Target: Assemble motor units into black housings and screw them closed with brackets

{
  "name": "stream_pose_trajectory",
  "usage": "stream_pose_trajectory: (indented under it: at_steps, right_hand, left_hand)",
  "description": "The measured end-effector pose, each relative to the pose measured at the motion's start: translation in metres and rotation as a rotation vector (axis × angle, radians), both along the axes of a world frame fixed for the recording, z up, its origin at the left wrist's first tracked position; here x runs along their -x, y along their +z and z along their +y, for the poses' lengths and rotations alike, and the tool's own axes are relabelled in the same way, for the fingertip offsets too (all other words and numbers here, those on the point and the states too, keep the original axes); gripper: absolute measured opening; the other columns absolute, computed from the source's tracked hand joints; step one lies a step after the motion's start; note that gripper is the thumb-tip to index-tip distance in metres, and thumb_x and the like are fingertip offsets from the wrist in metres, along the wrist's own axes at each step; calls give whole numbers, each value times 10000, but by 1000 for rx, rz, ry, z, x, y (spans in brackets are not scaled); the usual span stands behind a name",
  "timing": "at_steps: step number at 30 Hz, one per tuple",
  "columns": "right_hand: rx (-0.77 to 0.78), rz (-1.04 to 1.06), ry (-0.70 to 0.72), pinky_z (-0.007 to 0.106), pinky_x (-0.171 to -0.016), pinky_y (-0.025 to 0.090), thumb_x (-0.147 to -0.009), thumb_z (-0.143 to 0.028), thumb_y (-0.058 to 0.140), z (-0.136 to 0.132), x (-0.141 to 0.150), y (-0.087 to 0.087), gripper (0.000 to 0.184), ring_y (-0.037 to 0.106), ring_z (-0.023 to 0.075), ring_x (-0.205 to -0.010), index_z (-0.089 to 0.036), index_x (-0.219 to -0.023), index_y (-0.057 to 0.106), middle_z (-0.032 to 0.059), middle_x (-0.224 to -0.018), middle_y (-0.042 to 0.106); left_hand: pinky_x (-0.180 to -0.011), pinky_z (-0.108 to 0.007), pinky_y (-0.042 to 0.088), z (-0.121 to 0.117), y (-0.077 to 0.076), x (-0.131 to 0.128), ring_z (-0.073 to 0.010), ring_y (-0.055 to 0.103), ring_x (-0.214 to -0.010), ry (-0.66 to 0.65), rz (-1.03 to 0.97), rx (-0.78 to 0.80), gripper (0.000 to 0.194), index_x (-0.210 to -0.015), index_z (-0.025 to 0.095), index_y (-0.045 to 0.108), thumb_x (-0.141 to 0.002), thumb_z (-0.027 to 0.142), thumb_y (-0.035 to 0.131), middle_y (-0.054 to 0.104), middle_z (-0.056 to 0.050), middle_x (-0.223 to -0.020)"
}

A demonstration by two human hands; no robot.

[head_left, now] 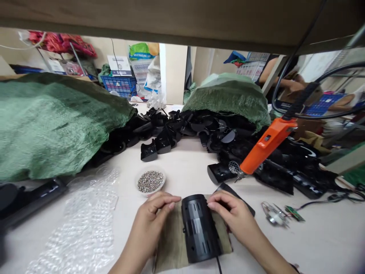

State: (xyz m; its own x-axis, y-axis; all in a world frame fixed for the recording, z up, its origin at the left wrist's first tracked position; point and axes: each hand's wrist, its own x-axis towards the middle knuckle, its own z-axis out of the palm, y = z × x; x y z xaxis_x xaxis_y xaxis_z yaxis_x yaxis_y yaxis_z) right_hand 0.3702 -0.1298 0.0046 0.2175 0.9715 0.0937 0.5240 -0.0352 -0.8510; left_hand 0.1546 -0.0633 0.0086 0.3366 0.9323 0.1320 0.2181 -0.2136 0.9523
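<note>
Between both hands point(155, 219), black casing point(200, 228).

Bright indoor light — soft shadows, edges stretched and blurred

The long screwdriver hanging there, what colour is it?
Bright orange, best seen in the head view.

- Solid black, patterned with slots, the cylindrical housing point(199, 228) at my twelve o'clock.
- Bright orange, the power screwdriver point(264, 148) at my one o'clock.
- Mottled green, the sacking point(57, 121) at my ten.
</note>
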Motion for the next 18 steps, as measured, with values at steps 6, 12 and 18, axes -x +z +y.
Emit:
stream_pose_trajectory:
  at_steps: [6, 12, 18]
  right_hand:
    - [-71, 19, -56, 347, -830, 462, -846, -374, 556, -5, 9, -12, 194, 616, 214, -869, -236, -773, 672, 42, -859, 669]
    - [-27, 225, 1, 372, -1018, 426, -876, -455, 506, -26, 17, -19, 298, 527, 209, -1190, -322, -1065, 694, 39, -1197, 633]
    - [-14, 274, 46, 423, -1069, 373, -872, -453, 520, -28, 18, -20, 308, 496, 215, -1226, -339, -1115, 669, 45, -1247, 596]
  left_hand:
    - [-735, -303, 488, -11, -13, -11, -183, 625, -770, -45, -89, 189, 240, -1000, 216, 663, -771, 250, 599, 673, -13, -804]
    - [-795, -334, 484, -14, -7, -8, -193, 632, -839, 9, 156, -104, 298, -1109, 260, 620, -833, 202, 525, 683, -18, -880]
    - [-789, -326, 509, -19, -15, -2, -206, 652, -860, 49, 206, -280, 311, -1153, 265, 610, -867, 216, 497, 701, -35, -913]
